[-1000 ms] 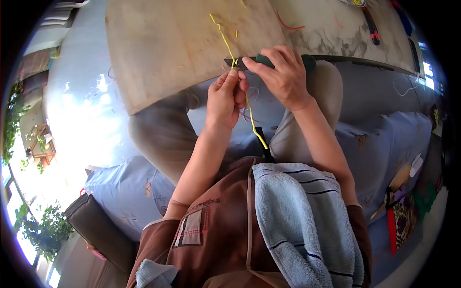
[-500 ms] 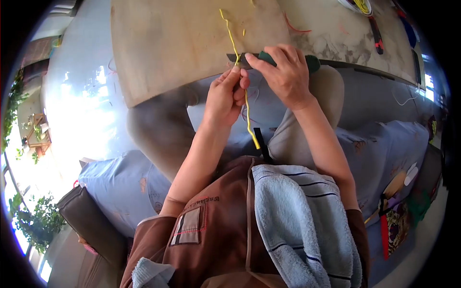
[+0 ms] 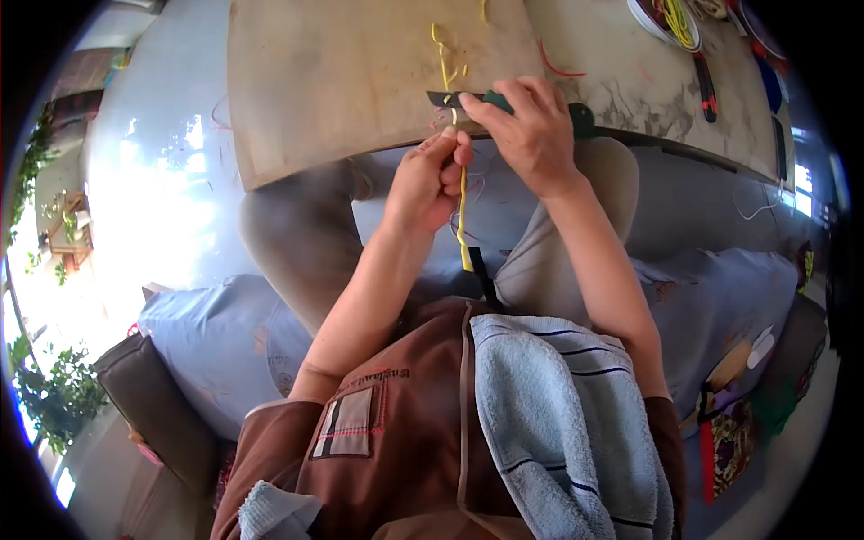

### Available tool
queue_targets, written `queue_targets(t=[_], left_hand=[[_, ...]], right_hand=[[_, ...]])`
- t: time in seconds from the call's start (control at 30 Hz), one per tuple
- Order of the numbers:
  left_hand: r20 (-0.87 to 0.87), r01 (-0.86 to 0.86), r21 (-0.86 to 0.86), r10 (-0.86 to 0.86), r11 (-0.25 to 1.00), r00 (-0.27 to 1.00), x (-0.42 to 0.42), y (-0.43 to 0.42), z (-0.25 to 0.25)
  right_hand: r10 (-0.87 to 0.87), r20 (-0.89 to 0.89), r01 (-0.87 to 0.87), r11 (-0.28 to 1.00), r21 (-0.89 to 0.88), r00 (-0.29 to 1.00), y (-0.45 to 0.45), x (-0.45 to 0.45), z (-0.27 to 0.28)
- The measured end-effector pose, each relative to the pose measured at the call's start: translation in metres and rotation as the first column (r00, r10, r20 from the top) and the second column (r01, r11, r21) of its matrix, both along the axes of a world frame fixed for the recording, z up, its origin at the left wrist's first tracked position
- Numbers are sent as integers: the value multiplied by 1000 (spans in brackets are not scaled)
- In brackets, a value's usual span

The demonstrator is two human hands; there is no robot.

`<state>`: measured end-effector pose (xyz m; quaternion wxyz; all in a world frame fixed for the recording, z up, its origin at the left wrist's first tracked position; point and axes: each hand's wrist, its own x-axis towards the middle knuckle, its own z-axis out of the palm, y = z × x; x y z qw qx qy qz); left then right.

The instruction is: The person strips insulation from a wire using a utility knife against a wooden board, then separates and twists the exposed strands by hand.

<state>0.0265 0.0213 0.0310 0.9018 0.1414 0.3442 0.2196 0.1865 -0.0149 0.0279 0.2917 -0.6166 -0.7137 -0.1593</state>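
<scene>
Left hand (image 3: 426, 184): slid a bit nearer since half a second ago, thumb and fingers pinched on a thin yellow-coated wire (image 3: 463, 202)
Right hand (image 3: 531, 139): curled around a dark flat-bladed tool with a green handle (image 3: 437, 98), thumb by the blade
Wire: far part over the board, pale stretch now showing between blade and left fingertips, near end dangling toward the lap
Pale wooden board (image 3: 333, 90): near edge right by the left fingertips, wide stretch of wood running off left
Far right: red-and-black tool handle (image 3: 706, 87), well apart from both hands
</scene>
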Motion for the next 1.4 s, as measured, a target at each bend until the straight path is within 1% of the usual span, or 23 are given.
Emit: queue_targets(t=[0.1, 0.13, 0.17, 0.23, 0.27, 0.33, 0.37, 0.4, 0.43, 0.47, 0.5, 0.53, 0.57, 0.63, 0.67, 0.7, 0.77, 0.87, 0.97, 1.1, 1.2, 1.3, 1.4], left_hand=[[-6, -30, -46, 30, 998, 1000, -4, -1, -1], [-13, -24, -6, 24, 1000, 1000, -2, -3, -2], [-13, -25, -10, 25, 1000, 1000, -1, -4, 0], [-12, -29, -14, 29, 999, 1000, 1, -4, 4], [-3, -24, -6, 24, 1000, 1000, 0, -4, 2], [-17, -24, 39, 25, 999, 1000, -1, -6, -1], [-23, -25, 61, 27, 998, 999, -2, -6, -1], [-33, -23, 71, 26, 997, 999, -1, -7, -1], [-45, -21, 80, 25, 997, 999, 0, -7, 0], [-58, -18, 87, 24, 996, 998, 0, -7, 0], [-47, -20, 85, 24, 996, 999, 0, -7, -2], [-36, -21, 84, 24, 996, 999, -1, -8, -5], [-19, -20, 86, 22, 996, 1000, 0, -7, -7], [-42, -28, 87, 31, 996, 999, 1, -6, -3], [-55, -32, 82, 37, 996, 998, 0, -8, -2], [-53, -29, 74, 33, 997, 998, 0, -9, -2], [-45, -17, 62, 20, 998, 999, 0, -7, -3], [-24, -9, 75, 10, 997, 1000, -1, -7, -6], [0, -9, 83, 9, 996, 1000, -3, -7, -5], [-16, 4, 84, -3, 996, 1000, -2, -7, -4], [-37, 12, 87, -9, 996, 999, -4, -6, -4], [-26, 8, 88, -6, 996, 1000, -3, -7, -7], [-9, 8, 79, -8, 997, 1000, -3, -7, -7]], right_hand=[[-16, -109, 9, 998, -67, 994, 6, -3, 0], [-69, -218, 25, 980, -198, 974, 9, 2, 6], [-115, -304, 51, 976, -210, 946, 11, 6, 16], [-201, -466, 97, 966, -238, 862, 14, 12, 44], [-198, -505, 110, 974, -197, 840, 15, 16, 48], [-348, -649, 54, 902, -428, 677, 7, 20, 56], [-431, -689, 2, 849, -529, 583, 4, 24, 59], [-462, -842, -260, 808, -529, 278, -1, 32, 47], [-462, -886, -401, 807, -434, 29, -4, 35, 43], [-465, -856, -510, 805, -304, -224, -7, 36, 40], [-470, -754, -575, 804, -151, -458, -9, 35, 40], [-417, -727, -525, 846, -91, -546, -10, 34, 44], [-422, -707, -512, 853, -99, -567, -16, 25, 48], [-421, -686, -483, 868, -114, -593, -32, 8, 51], [-443, -733, -566, 819, -95, -517, -39, 12, 44], [-439, -757, -534, 833, -141, -485, -44, 11, 43], [-415, -804, -512, 843, -164, -425, -48, 10, 48], [-383, -821, -494, 858, -145, -424, -53, 12, 49], [-327, -849, -410, 901, -146, -416, -55, 6, 49], [-301, -894, -371, 913, -169, -333, -57, 2, 45], [-345, -937, -305, 888, -343, 49, -58, -1, 46], [-415, -905, -271, 864, -425, 97, -58, -3, 50], [-420, -897, -250, 862, -442, 136, -58, -3, 47]])
